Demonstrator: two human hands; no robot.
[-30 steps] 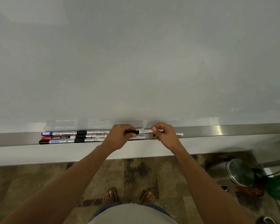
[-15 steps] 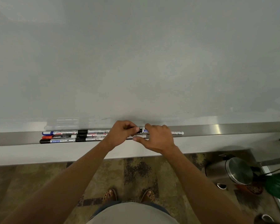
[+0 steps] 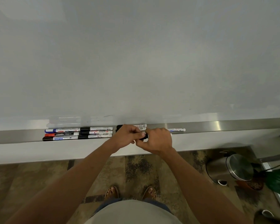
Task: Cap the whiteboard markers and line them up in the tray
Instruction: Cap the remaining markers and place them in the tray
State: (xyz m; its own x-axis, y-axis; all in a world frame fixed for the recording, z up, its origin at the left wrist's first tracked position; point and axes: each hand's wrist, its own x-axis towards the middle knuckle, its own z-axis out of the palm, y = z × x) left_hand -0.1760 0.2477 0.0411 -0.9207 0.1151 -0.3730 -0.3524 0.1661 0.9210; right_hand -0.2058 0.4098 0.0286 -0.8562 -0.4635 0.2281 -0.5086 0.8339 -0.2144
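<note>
Whiteboard: large, pale grey, blank, filling the upper part of the view. Faint reflections of markers show near its bottom edge.

Tray: brushed metal ledge running along the whiteboard's bottom edge, left to right across the whole view.

Floor: mottled brown and tan carpet. Two sandalled feet stand below the tray. A steel pedal bin stands to the right, with a potted plant just beside it.

Markers, left part of tray: six, in three rows of two set end to end, long axes along the tray. Far row, blue-capped marker, cap to the left. Middle row, red-capped marker, cap to the left. Near row, black-capped marker, cap to the left. The three behind them have black caps pointing left, white barrels to the right.

Markers, middle of tray: further ones lie behind the hands, partly hidden; count unclear.

Single marker: white barrel, lying along the tray right of the hands.

Held marker: a short black section shows between the two hands, above the tray's near edge; long axis roughly along the tray.

Left hand: fingers closed on the held marker.

Right hand: fingers curled closed around the marker's other end.
</note>
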